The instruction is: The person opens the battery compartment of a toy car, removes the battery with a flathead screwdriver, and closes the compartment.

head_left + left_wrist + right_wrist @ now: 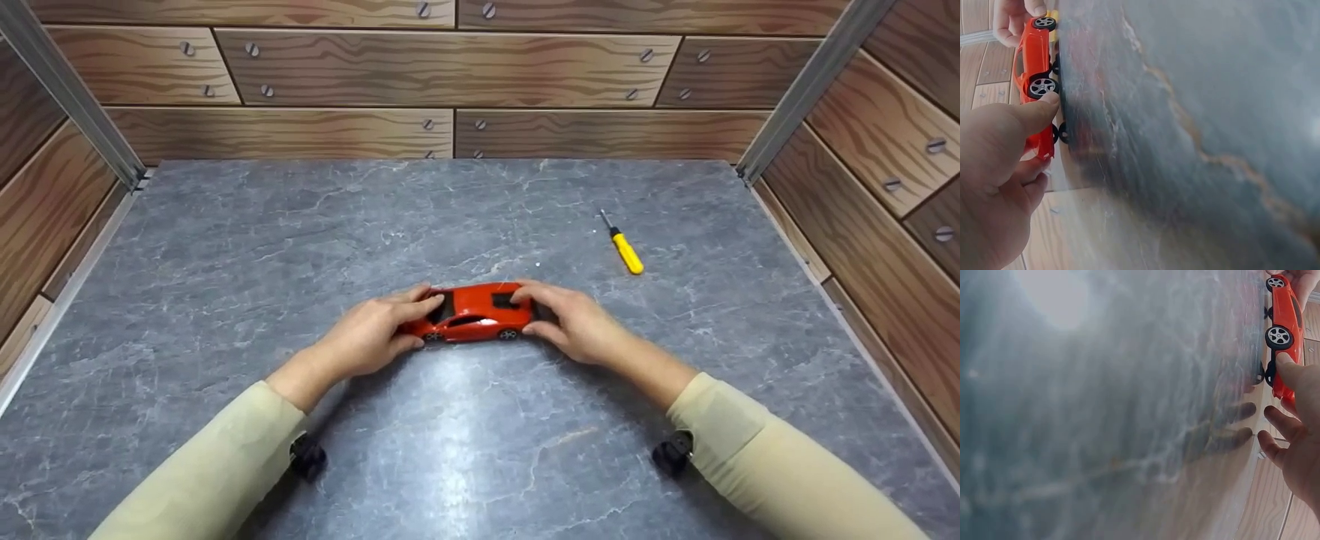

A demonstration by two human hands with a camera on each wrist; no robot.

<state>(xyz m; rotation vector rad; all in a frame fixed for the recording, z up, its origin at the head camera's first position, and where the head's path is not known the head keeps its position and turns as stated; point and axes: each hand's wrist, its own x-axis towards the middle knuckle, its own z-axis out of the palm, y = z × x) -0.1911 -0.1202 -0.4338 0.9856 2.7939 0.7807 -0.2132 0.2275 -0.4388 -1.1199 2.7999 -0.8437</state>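
A red toy car (474, 313) with black windows and silver-spoked wheels is at the middle of the grey marbled table, side on to me. My left hand (369, 334) grips its left end, thumb on the near side and fingers over the top and far side. At the right end my right hand (576, 321) holds the car between thumb and fingers. In the left wrist view the thumb (1044, 112) lies beside a wheel. The right wrist view shows the other fingers (1280, 433) spread below the car. I cannot tell whether all wheels touch the table.
A screwdriver (627, 253) with a yellow handle lies behind and to the right of the car. Wood-patterned panels (450, 67) close off the back and sides of the table (337, 217). Small white specks lie near the screwdriver and the car.
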